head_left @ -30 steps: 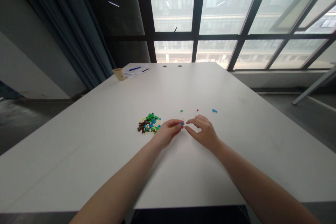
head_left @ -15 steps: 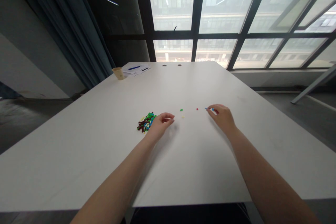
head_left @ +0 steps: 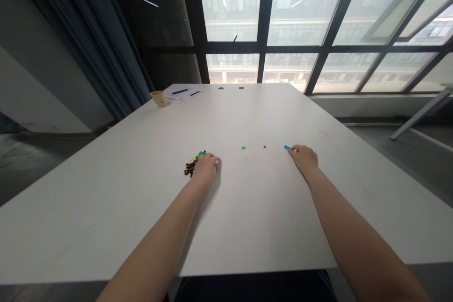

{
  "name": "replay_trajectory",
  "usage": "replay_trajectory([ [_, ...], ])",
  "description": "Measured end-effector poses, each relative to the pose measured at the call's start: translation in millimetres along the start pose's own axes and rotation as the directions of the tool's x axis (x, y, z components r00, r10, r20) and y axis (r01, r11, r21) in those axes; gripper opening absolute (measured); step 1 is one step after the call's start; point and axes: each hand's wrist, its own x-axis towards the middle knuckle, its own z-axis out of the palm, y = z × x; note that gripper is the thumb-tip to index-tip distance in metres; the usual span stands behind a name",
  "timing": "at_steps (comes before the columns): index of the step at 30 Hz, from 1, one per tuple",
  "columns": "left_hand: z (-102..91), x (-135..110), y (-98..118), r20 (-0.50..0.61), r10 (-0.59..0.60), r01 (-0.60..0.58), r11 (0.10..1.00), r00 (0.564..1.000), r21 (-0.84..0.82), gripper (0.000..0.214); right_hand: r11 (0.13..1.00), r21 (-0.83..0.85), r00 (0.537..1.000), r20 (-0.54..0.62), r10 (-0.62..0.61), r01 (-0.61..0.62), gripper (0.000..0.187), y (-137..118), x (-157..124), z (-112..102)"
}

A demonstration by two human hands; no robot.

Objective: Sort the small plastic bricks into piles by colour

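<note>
A pile of small toy building bricks, mostly brown, green, blue and yellow, lies on the white table left of centre. Over its right side rests my left hand, fingers curled down among the bricks; what they grip is hidden. My right hand is farther right on the table, thumb and finger pinched at the near end of some small blue bricks. Between the hands lie a green brick, a pale yellow brick and a red brick, each apart from the others.
At the far left edge of the table stands a tan paper cup. Beside it are sheets of paper with a blue pen on them. Two round grey discs sit near the far edge, before the windows.
My left hand has moved left and down onto the pile, covering more of it. My right hand has shifted slightly right, and the blue bricks now show at its fingertips.
</note>
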Motion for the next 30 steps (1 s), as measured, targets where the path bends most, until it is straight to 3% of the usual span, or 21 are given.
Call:
replay_trajectory([
  [4,0.1,2,-2,0.016,0.020,-0.019,0.998,1.000,-0.059,0.033,0.995,0.102,0.993,-0.115,-0.002,0.014,0.027,3,2,0],
  [9,4.2,5,-10,-0.015,0.022,-0.024,0.987,1.000,-0.160,0.028,0.929,0.370,0.958,-0.273,0.091,0.017,0.042,2,0,-10],
  [13,3.3,5,-10,-0.019,0.022,-0.025,0.987,1.000,-0.156,0.026,0.872,0.483,0.968,-0.245,0.051,0.076,0.041,-11,-8,-19],
  [18,-1.0,4,-7,-0.079,-0.039,0.033,0.996,0.996,-0.085,0.023,0.878,0.439,0.971,-0.215,-0.102,0.189,0.040,-30,-19,-22],
  [24,-3.0,4,-6,-0.069,-0.039,0.036,0.998,0.997,-0.045,0.020,0.876,0.426,0.970,-0.184,-0.161,0.226,0.040,-36,-23,-19],
  [30,-10.2,2,-2,-0.080,-0.066,0.049,0.978,0.995,-0.202,0.013,0.877,0.427,0.972,-0.168,-0.164,0.222,0.038,-37,-23,-18],
])
